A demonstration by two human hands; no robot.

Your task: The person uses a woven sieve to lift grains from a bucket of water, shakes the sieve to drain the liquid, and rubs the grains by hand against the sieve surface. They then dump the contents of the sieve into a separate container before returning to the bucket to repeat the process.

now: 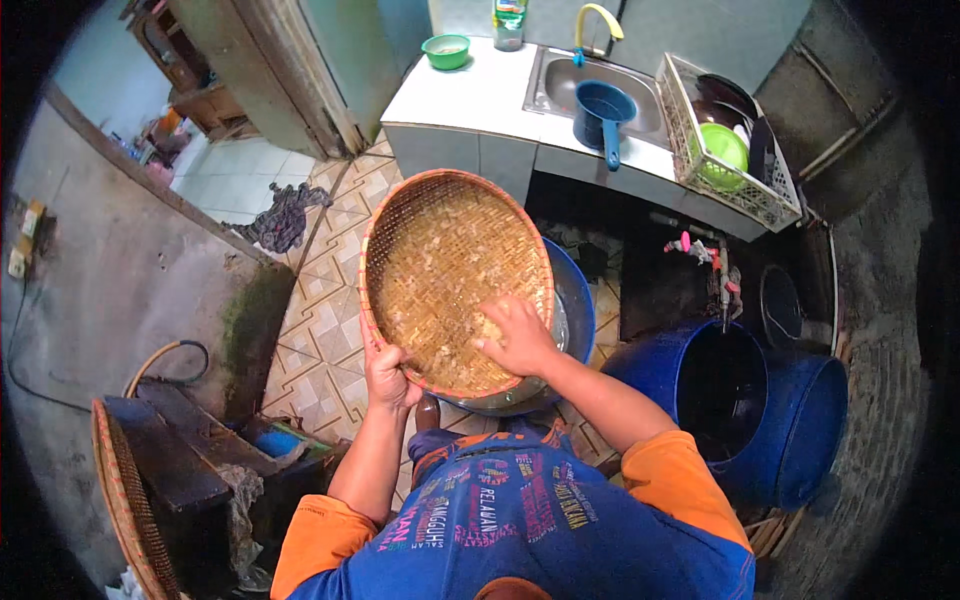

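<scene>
A round woven bamboo basket is tilted over a blue plastic tub. Pale wet bits of food are scattered across its inner weave. My left hand grips the basket's lower left rim, thumb on the inside. Inside the basket, near its lower right edge, my right hand touches a small clump of the pale bits with thumb and fingers apart. Part of the tub is hidden beneath the basket, and some water shows in it.
Ahead stands a white counter with a steel sink, a blue dipper, a green bowl and a dish crate. Blue barrels stand right, under a tap. Another woven basket leans at left.
</scene>
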